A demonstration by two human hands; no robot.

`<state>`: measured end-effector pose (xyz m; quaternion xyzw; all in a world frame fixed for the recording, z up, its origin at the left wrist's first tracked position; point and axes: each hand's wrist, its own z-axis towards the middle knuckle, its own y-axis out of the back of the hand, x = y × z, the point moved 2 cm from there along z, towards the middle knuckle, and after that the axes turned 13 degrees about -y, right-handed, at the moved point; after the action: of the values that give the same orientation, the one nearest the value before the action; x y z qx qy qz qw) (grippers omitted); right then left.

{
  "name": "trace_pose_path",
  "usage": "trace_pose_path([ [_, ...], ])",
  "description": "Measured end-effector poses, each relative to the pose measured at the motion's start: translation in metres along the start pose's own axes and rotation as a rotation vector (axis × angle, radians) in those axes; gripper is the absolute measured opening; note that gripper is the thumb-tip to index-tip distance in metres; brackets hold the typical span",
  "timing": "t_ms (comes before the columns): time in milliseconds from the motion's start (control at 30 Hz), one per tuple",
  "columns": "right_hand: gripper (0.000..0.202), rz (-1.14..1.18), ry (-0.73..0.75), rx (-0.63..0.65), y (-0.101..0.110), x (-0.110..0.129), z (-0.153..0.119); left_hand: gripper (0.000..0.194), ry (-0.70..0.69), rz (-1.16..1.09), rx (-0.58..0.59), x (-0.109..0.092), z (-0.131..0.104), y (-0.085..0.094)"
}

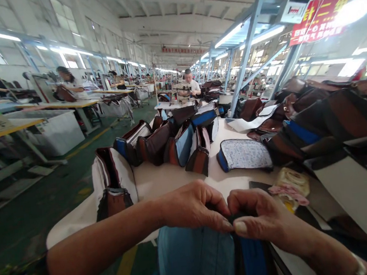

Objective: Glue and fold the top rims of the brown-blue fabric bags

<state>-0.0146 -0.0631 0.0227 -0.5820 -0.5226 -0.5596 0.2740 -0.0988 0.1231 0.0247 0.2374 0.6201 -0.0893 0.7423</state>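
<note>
A bag [196, 258] with light blue lining and a dark panel with a blue stripe is in front of me, at the near edge of the table. My left hand [194, 206] pinches its upper edge between thumb and fingers. Right beside it, my right hand [264, 216] is closed on the same edge, thumb on top, the fingertips of both almost touching. What lies between the fingertips is mostly hidden. Beyond my hands stands a bag with patterned lining [246, 153]. A white and brown bag [122, 174] is past my left forearm.
Several part-sewn bags [177, 140] stand across the pale table [155, 177]. On the right rises a heap of dark bags [357, 110], with a yellowish roll [294, 180] and pink cloth [289, 191] near it. A blue post [248, 47] stands behind. Co-workers sit at machines farther off.
</note>
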Motion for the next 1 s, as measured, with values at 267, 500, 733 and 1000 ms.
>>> trace_pose_path([
  [267,0.019,0.145,-0.06,0.051,-0.003,-0.01,-0.001,0.026,0.061,0.062,0.012,-0.003,0.005,-0.002],
  [500,0.016,0.052,-0.043,-0.043,-0.002,-0.009,-0.006,0.023,0.107,0.013,-0.035,0.0,0.005,-0.005],
  [733,0.02,-0.086,0.051,-0.169,-0.004,0.005,-0.016,0.015,0.123,-0.049,-0.065,-0.005,0.008,-0.006],
  [1000,0.012,-0.12,0.016,-0.151,-0.006,0.011,-0.017,0.024,0.104,0.023,-0.048,-0.003,0.012,-0.01],
])
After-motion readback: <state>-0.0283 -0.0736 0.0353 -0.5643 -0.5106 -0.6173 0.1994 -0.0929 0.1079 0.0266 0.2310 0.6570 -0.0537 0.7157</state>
